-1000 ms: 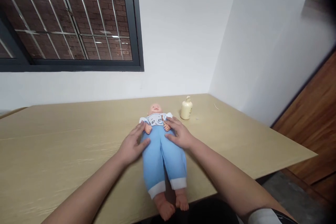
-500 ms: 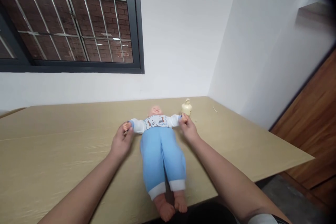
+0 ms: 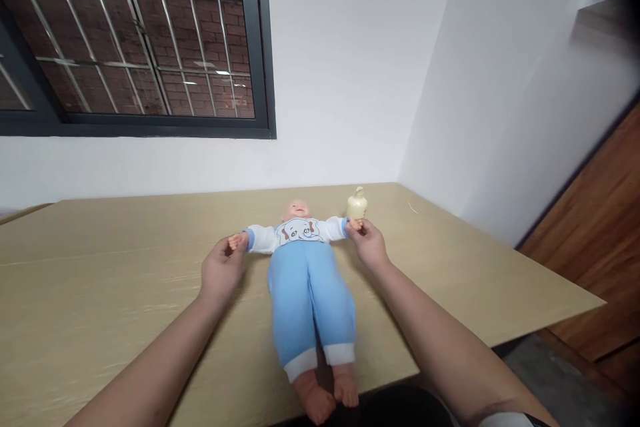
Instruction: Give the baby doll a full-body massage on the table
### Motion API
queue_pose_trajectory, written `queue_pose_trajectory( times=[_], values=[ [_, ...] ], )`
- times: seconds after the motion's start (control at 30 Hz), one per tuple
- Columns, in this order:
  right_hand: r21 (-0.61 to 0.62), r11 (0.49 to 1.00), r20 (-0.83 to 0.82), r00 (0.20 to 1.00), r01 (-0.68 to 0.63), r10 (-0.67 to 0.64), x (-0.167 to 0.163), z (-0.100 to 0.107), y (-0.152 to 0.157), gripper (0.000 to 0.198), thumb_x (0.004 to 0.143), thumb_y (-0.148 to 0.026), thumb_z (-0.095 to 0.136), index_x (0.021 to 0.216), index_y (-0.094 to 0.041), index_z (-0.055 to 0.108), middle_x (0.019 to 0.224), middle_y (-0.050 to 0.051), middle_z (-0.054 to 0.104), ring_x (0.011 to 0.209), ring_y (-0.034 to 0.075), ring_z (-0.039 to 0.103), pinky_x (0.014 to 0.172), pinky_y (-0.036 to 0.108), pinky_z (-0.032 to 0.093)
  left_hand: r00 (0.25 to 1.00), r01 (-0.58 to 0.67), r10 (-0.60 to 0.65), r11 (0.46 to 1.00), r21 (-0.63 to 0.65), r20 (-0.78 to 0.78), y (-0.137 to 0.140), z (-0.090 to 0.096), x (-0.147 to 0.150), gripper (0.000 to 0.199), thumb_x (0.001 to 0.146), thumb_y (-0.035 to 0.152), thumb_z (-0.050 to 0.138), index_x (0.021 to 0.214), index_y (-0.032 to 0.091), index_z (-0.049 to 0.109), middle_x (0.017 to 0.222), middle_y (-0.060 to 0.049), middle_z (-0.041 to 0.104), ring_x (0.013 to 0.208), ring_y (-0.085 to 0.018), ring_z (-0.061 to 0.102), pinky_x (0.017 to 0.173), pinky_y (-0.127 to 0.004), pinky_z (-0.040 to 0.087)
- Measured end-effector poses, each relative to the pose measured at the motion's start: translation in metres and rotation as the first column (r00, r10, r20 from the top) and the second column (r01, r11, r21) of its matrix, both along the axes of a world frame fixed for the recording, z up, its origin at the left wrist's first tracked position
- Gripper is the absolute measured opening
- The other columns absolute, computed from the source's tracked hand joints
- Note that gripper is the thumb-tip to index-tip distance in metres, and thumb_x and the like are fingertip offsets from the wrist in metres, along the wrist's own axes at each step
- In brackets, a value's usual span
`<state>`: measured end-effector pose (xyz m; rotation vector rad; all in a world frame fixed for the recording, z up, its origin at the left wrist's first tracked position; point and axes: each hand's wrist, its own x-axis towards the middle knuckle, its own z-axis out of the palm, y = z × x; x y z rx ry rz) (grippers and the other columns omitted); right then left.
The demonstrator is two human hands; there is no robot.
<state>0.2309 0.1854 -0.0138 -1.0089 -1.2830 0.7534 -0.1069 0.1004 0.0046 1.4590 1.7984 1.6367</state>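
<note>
Plastic baby doll [image 3: 310,287], white elephant-print top and light-blue trousers, lies face up between both hands, feet at the near edge of the tan sheet-covered counter [image 3: 90,280]. Left hand [image 3: 219,268] is closed narrow around one moulded plastic doll hand [image 3: 237,241], right hand [image 3: 371,245] pinches the other; doll arms are out sideways. To hold this well: light thumb-and-finger pinch near the blue cuffs [image 3: 251,239], equal pull each side, low and level, so the shoulders don't twist or the body slide. Watch the right: squat cream bottle with narrow top [image 3: 357,205] stands just beyond the right hand, partly hidden, can't tell if touching; pushing further could tip it. Thin white strand [image 3: 413,207] lies farther right. Black-framed barred window [image 3: 265,80] is well beyond the left hand, no obstacle
</note>
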Motion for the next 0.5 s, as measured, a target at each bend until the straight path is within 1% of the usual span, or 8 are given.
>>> queue_pose_trajectory(
  times=[0.07, 0.13, 0.17, 0.27, 0.37, 0.4, 0.43, 0.5],
  values=[
    [0.126, 0.992, 0.149, 0.989, -0.023, 0.004, -0.014, 0.001, -0.009, 0.03, 0.083, -0.043, 0.07, 0.103, -0.02, 0.071, 0.103, 0.005, 0.071, 0.098, 0.024, 0.065, 0.093, 0.037, 0.052, 0.993, 0.067, -0.064, 0.997, 0.024, -0.095, -0.008, 0.005, 0.011, 0.039, 0.088, 0.052, 0.058, 0.112, 0.023, 0.07, 0.11, -0.004, 0.072, 0.097, -0.024, 0.067, 0.086, -0.031, 0.051],
    [0.24, 0.968, 0.301, 0.954, -0.067, -0.008, -0.027, 0.001, -0.018, 0.029, 0.085, -0.04, 0.068, 0.109, -0.024, 0.071, 0.114, 0.004, 0.069, 0.106, 0.024, 0.064, 0.098, 0.038, 0.05, 0.967, 0.137, -0.121, 0.989, 0.057, -0.225, -0.012, 0.004, 0.02, 0.038, 0.09, 0.05, 0.056, 0.117, 0.026, 0.069, 0.119, -0.002, 0.07, 0.102, -0.024, 0.066, 0.092, -0.032, 0.05],
    [0.286, 0.954, 0.379, 0.925, -0.087, -0.029, -0.032, 0.0, -0.022, 0.029, 0.086, -0.04, 0.068, 0.112, -0.026, 0.072, 0.119, 0.004, 0.067, 0.111, 0.024, 0.063, 0.101, 0.039, 0.049, 0.94, 0.165, -0.136, 0.984, 0.07, -0.312, -0.012, 0.001, 0.024, 0.038, 0.091, 0.05, 0.055, 0.118, 0.027, 0.068, 0.122, -0.002, 0.068, 0.107, -0.024, 0.065, 0.096, -0.033, 0.049],
    [0.357, 0.922, 0.599, 0.794, -0.149, -0.104, -0.04, 0.001, -0.031, 0.03, 0.091, -0.04, 0.063, 0.118, -0.03, 0.071, 0.13, 0.003, 0.062, 0.118, 0.024, 0.06, 0.106, 0.04, 0.047, 0.811, 0.219, -0.148, 0.974, 0.058, -0.566, -0.009, -0.01, 0.032, 0.04, 0.094, 0.05, 0.052, 0.122, 0.026, 0.068, 0.131, -0.004, 0.063, 0.12, -0.027, 0.058, 0.104, -0.038, 0.045],
    [0.355, 0.908, 0.729, 0.674, -0.223, -0.119, -0.04, 0.006, -0.036, 0.031, 0.093, -0.036, 0.058, 0.122, -0.031, 0.068, 0.136, 0.003, 0.058, 0.12, 0.025, 0.059, 0.104, 0.043, 0.049, 0.693, 0.229, -0.154, 0.973, 0.013, -0.704, -0.007, -0.015, 0.036, 0.045, 0.096, 0.053, 0.047, 0.125, 0.025, 0.066, 0.137, -0.009, 0.058, 0.125, -0.03, 0.054, 0.106, -0.043, 0.044],
    [0.353, 0.905, 0.743, 0.659, -0.237, -0.117, -0.039, 0.007, -0.036, 0.032, 0.093, -0.035, 0.057, 0.123, -0.03, 0.068, 0.137, 0.004, 0.057, 0.122, 0.026, 0.058, 0.105, 0.043, 0.048, 0.678, 0.232, -0.159, 0.973, 0.003, -0.718, -0.007, -0.015, 0.037, 0.045, 0.096, 0.053, 0.046, 0.127, 0.025, 0.065, 0.139, -0.009, 0.056, 0.126, -0.03, 0.053, 0.106, -0.044, 0.044],
    [0.353, 0.904, 0.738, 0.666, -0.24, -0.111, -0.038, 0.007, -0.035, 0.033, 0.093, -0.034, 0.057, 0.123, -0.029, 0.067, 0.137, 0.004, 0.056, 0.123, 0.026, 0.056, 0.106, 0.044, 0.046, 0.679, 0.235, -0.166, 0.972, -0.003, -0.715, -0.007, -0.014, 0.036, 0.045, 0.097, 0.052, 0.045, 0.128, 0.026, 0.064, 0.14, -0.008, 0.055, 0.127, -0.029, 0.053, 0.106, -0.043, 0.044],
    [0.347, 0.912, 0.675, 0.734, -0.218, -0.082, -0.034, 0.006, -0.03, 0.037, 0.09, -0.032, 0.059, 0.126, -0.027, 0.064, 0.139, 0.005, 0.055, 0.126, 0.026, 0.053, 0.11, 0.044, 0.042, 0.722, 0.246, -0.181, 0.969, 0.004, -0.668, -0.007, -0.01, 0.032, 0.042, 0.097, 0.049, 0.045, 0.129, 0.028, 0.062, 0.14, -0.006, 0.055, 0.128, -0.027, 0.052, 0.106, -0.042, 0.043]
  ],
)
